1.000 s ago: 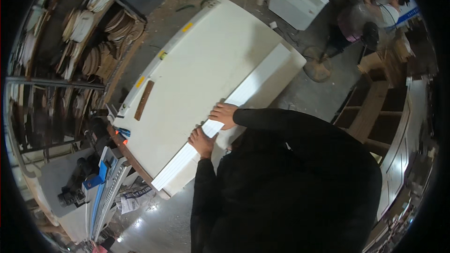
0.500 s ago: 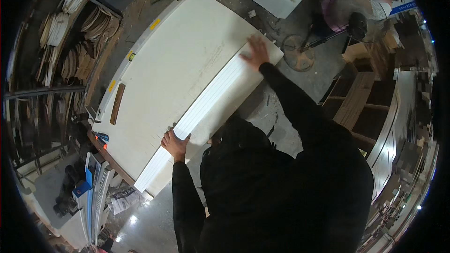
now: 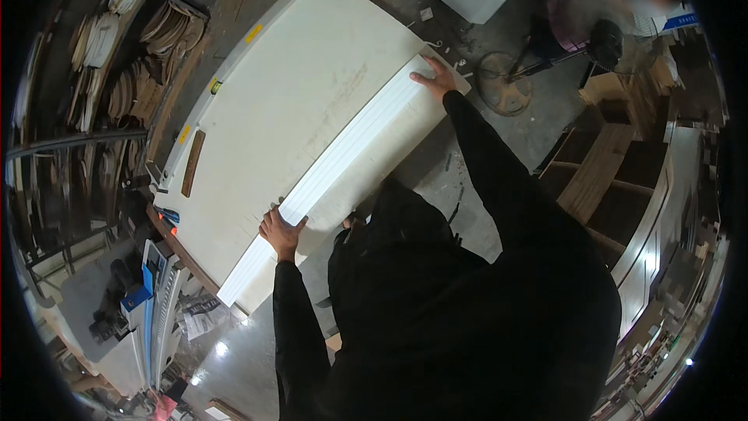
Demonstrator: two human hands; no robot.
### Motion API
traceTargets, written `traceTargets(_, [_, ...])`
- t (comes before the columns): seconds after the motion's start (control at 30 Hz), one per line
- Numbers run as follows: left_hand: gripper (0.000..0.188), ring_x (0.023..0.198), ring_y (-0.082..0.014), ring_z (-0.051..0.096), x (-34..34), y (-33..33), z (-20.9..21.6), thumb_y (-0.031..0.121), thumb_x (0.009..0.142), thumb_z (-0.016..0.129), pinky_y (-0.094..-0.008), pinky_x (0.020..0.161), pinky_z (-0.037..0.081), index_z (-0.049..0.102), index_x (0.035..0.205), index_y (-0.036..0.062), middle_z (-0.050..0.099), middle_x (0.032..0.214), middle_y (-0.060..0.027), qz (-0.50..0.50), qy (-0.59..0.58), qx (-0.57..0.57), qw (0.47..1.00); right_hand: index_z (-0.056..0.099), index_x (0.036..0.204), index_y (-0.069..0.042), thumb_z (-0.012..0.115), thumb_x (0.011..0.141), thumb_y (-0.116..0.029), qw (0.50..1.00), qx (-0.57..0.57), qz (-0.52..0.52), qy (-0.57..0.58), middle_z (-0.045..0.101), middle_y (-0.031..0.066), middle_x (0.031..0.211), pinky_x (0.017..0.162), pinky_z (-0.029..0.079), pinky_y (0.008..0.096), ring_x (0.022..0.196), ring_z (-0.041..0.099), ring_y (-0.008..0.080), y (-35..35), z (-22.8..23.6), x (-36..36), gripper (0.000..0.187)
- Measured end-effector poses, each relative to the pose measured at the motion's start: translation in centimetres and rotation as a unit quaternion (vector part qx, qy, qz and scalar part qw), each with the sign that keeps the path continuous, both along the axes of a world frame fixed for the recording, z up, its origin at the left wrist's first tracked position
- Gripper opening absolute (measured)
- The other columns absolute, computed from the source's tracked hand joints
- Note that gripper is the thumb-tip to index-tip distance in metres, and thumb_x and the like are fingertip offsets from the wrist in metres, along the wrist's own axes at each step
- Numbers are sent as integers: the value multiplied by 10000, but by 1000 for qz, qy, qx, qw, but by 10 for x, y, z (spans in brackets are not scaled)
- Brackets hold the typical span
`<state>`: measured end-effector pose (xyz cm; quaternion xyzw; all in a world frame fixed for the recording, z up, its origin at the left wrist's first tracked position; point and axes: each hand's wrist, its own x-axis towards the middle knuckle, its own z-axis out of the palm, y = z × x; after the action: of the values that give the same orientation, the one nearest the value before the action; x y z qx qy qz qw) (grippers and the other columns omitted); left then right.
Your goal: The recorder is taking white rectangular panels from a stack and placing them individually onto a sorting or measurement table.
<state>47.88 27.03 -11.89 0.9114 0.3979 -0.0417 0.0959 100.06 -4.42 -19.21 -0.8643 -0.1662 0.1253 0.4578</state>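
A bundle of long white strips point(image 3: 343, 150), with lines running along its length, lies diagonally across the pale worktable point(image 3: 265, 86) close to its near edge. My left hand point(image 3: 280, 232) grips the bundle toward its lower left end, fingers over the far side and thumb on the near side. At the far right end my right hand point(image 3: 438, 82) is wrapped around the bundle, its thumb lying on top. The strips sit flush side by side between the two hands.
A spirit level point(image 3: 216, 86) lies along the table's far left edge, near a short brown wooden strip point(image 3: 193, 164). Shelves with curved pieces point(image 3: 160, 31) stand at left. To the right are a standing fan point(image 3: 604, 45), a person beyond it, and a wooden cabinet frame point(image 3: 596, 171).
My right hand has come down from an open, blurred position over the strips' far end and now grips that end. My left hand and the strips appear slightly further left and up.
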Motion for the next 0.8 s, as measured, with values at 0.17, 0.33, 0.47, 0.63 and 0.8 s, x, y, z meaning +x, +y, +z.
traceTargets(0.17, [969, 1292, -364, 508, 1, 0, 1, 487, 623, 962, -545, 1139, 320, 544, 1411, 109, 577, 1356, -142, 6, 2, -8, 1000, 574, 1487, -105, 831, 799, -607, 999, -11, 5, -39, 533, 193, 1542, 1197, 392, 429, 1445, 484, 338, 2, -9, 2, 890])
traceTargets(0.33, [974, 1288, -376, 507, 0, 1, 1, 475, 618, 965, -552, 1140, 317, 539, 1417, 119, 577, 1354, -148, 11, 14, 0, 1000, 593, 1458, -66, 845, 812, -562, 998, -10, 10, -66, 576, 185, 1491, 1169, 423, 421, 1394, 534, 330, 6, -4, 0, 853])
traceTargets(0.47, [963, 1272, -369, 515, 1, 2, -3, 497, 620, 951, -543, 1140, 318, 554, 1409, 114, 590, 1321, -137, 3, -4, -3, 1000, 614, 1434, -77, 854, 797, -570, 999, 2, 9, -51, 583, 185, 1477, 1166, 422, 439, 1380, 538, 340, 1, -3, 4, 840])
traceTargets(0.63, [961, 1286, -378, 499, -1, 0, -3, 486, 628, 950, -544, 1142, 309, 546, 1413, 106, 574, 1343, -155, 15, 0, -10, 1000, 614, 1433, -77, 859, 782, -590, 999, 10, 17, -47, 589, 185, 1465, 1163, 420, 458, 1371, 536, 357, 3, -6, 3, 865])
traceTargets(0.8, [962, 1300, -393, 486, -1, 3, -6, 480, 632, 947, -550, 1145, 298, 541, 1416, 99, 566, 1363, -174, 14, -1, -18, 1000, 630, 1417, -61, 884, 769, -544, 999, 31, 30, -27, 610, 189, 1439, 1151, 432, 453, 1362, 546, 347, -1, -11, 14, 848])
